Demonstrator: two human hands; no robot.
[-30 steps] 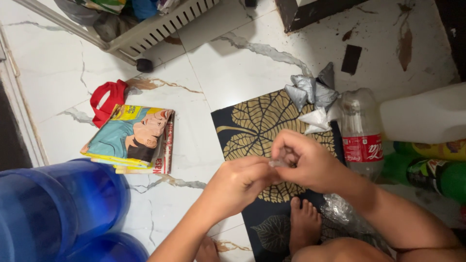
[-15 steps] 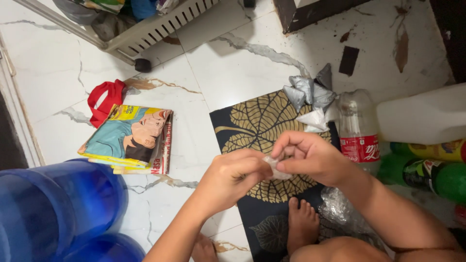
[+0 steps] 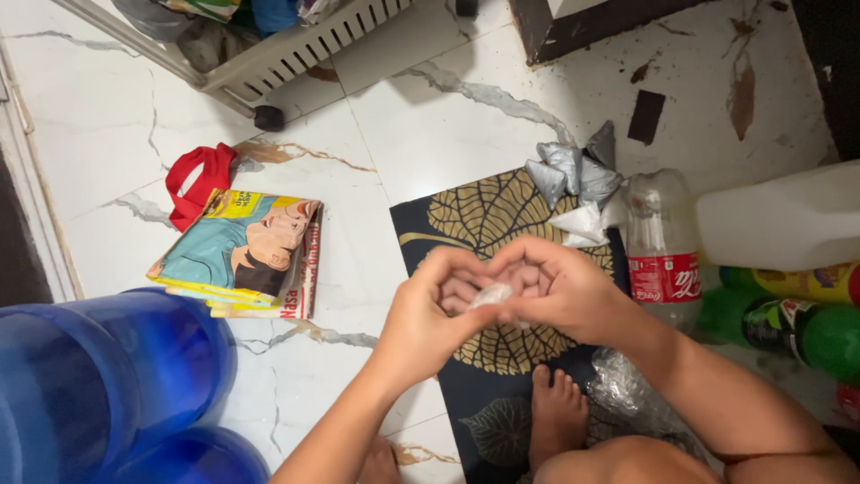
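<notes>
Left hand (image 3: 428,314) and right hand (image 3: 555,289) meet fingertip to fingertip, both pinching a small crumpled clear plastic scrap (image 3: 492,295) between them.

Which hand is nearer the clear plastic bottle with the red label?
Right. The right hand is just beside the clear plastic bottle, toward the picture's left. The left hand is farther off, beyond the right hand. Both pinch a small clear plastic piece between them.

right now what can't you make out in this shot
Head view only:
- Clear scrap: mostly hidden by the left hand and right hand; its kind is unclear.
- Blue jugs: cut off by the left and bottom edges, blurred.
- Basket: cut off by the top edge.
- White jug: cut off by the right edge.
</notes>
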